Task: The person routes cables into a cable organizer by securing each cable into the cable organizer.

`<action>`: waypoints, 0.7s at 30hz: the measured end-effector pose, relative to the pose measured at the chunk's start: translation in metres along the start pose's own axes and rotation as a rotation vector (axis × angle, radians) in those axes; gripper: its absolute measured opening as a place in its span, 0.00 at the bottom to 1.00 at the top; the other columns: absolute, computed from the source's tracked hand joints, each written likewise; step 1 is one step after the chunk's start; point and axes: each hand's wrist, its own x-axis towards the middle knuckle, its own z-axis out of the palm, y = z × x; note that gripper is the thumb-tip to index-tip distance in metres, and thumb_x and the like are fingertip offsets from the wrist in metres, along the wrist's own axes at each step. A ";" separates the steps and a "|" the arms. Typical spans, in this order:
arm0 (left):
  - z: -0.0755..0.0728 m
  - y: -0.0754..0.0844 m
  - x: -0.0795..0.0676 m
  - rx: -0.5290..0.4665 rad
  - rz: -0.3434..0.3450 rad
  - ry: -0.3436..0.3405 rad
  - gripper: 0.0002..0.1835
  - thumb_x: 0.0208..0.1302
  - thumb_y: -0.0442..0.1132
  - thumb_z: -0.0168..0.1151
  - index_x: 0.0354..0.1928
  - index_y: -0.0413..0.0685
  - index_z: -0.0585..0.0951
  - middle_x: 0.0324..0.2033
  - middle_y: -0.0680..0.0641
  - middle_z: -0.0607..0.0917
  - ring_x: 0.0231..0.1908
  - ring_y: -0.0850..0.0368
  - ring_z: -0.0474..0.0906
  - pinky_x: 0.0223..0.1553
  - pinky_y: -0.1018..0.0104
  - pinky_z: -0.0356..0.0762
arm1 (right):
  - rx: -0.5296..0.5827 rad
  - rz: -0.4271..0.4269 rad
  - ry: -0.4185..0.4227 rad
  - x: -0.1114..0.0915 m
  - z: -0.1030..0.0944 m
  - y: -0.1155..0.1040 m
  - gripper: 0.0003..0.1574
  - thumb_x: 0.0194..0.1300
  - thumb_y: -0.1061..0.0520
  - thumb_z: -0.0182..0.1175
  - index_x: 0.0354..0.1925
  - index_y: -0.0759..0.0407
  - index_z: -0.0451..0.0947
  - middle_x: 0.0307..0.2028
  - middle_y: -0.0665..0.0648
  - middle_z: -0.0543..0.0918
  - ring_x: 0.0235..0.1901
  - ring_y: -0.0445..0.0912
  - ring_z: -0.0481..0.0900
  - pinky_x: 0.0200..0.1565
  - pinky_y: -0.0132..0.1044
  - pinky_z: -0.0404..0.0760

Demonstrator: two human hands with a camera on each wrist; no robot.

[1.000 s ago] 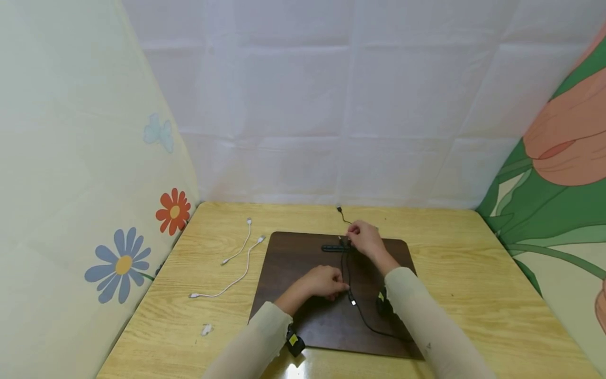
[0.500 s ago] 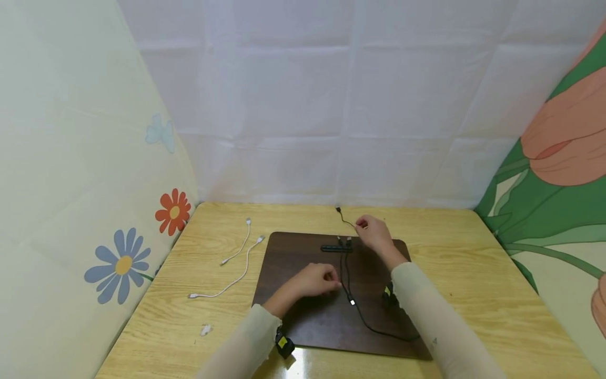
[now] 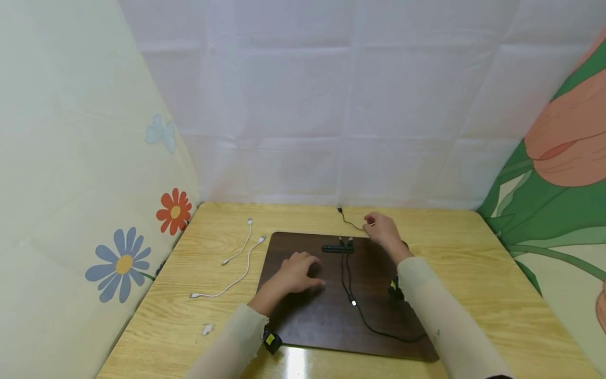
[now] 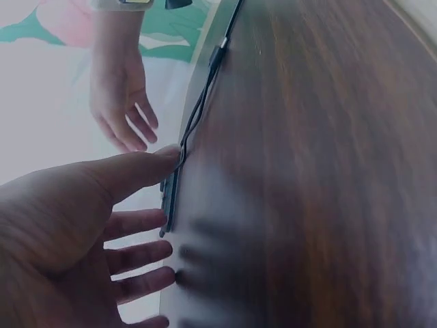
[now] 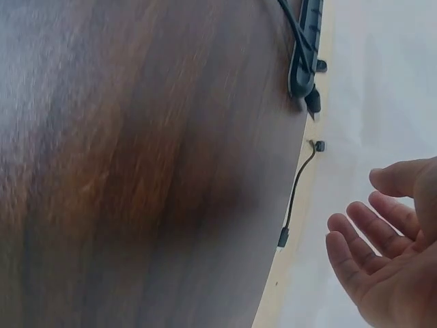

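Observation:
Fingers spread, my left hand (image 3: 294,273) hovers over the left part of a dark brown board (image 3: 312,329) and holds nothing. My right hand (image 3: 383,231) is beyond the board's back right edge, fingers loosely bent with nothing in them, as the right wrist view shows. Near it a short black cable (image 5: 293,191) lies behind the board. A dark cable holder strip (image 3: 331,249) sits along the board's back edge. Two black plug ends rest at its right end. From them a black cable (image 3: 374,330) runs towards the front right, partly hidden by the right sleeve.
Left of the board, two white cables (image 3: 247,266) lie on the wooden table (image 3: 473,295). A small white piece (image 3: 206,329) lies nearer the front. White cloth (image 3: 284,105) hangs behind the table, with printed cloths at both sides.
My right hand has moved from the holder strip to the right, letting go of what it pinched there. My left hand has drawn left off the black cable, its fingers spreading.

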 end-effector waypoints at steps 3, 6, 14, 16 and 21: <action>0.000 -0.004 -0.002 0.020 -0.020 -0.010 0.37 0.60 0.62 0.71 0.67 0.54 0.76 0.68 0.46 0.72 0.69 0.44 0.64 0.66 0.37 0.63 | -0.015 -0.014 -0.004 0.003 0.000 0.004 0.25 0.75 0.57 0.53 0.64 0.69 0.72 0.60 0.70 0.78 0.59 0.64 0.76 0.59 0.57 0.76; 0.001 -0.006 -0.005 0.031 -0.038 -0.043 0.43 0.57 0.64 0.72 0.71 0.53 0.72 0.73 0.46 0.67 0.73 0.43 0.59 0.70 0.33 0.55 | -0.021 -0.027 -0.018 0.005 0.001 0.008 0.25 0.75 0.57 0.53 0.64 0.70 0.71 0.62 0.71 0.76 0.61 0.65 0.75 0.60 0.58 0.75; 0.000 -0.003 -0.011 0.041 -0.045 -0.116 0.52 0.54 0.67 0.72 0.77 0.55 0.64 0.78 0.48 0.58 0.78 0.44 0.47 0.70 0.26 0.43 | -0.074 -0.082 -0.071 0.013 0.008 0.016 0.26 0.75 0.59 0.54 0.65 0.72 0.71 0.64 0.73 0.74 0.63 0.68 0.72 0.63 0.60 0.72; 0.001 -0.003 -0.011 0.042 -0.046 -0.130 0.53 0.54 0.68 0.71 0.78 0.55 0.62 0.79 0.48 0.56 0.79 0.44 0.45 0.70 0.26 0.41 | -0.096 -0.107 -0.076 0.015 0.011 0.018 0.25 0.75 0.60 0.54 0.64 0.73 0.72 0.63 0.73 0.74 0.63 0.68 0.72 0.63 0.60 0.71; 0.003 -0.003 -0.012 0.043 -0.053 -0.151 0.53 0.55 0.68 0.70 0.79 0.57 0.60 0.80 0.48 0.52 0.80 0.45 0.41 0.71 0.27 0.38 | -0.142 -0.129 -0.073 0.018 0.018 0.020 0.24 0.76 0.60 0.54 0.63 0.72 0.73 0.62 0.73 0.76 0.63 0.66 0.73 0.65 0.61 0.69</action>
